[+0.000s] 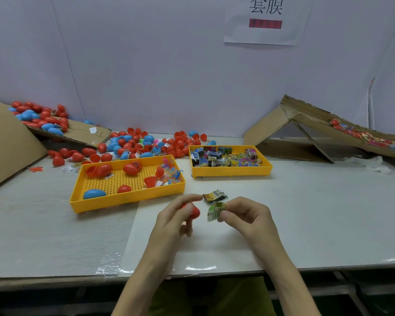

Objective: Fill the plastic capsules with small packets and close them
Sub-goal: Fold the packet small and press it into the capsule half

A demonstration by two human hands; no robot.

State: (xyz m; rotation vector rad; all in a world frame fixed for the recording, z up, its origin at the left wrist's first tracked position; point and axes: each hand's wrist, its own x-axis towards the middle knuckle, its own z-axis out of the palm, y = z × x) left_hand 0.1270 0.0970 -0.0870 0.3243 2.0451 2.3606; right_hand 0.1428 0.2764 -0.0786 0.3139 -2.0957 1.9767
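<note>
Left hand (pixel 178 215) grips red capsule (pixel 193 212); right hand (pixel 244 215) pinches green packet (pixel 215 210)

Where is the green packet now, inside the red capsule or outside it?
Outside. The right hand pinches the green packet, fully visible, beside the red capsule that the left hand holds.

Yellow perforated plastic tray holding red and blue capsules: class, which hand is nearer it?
Left. The left hand is just right of the yellow perforated plastic tray; the right hand is farther right, beyond the left.
</note>
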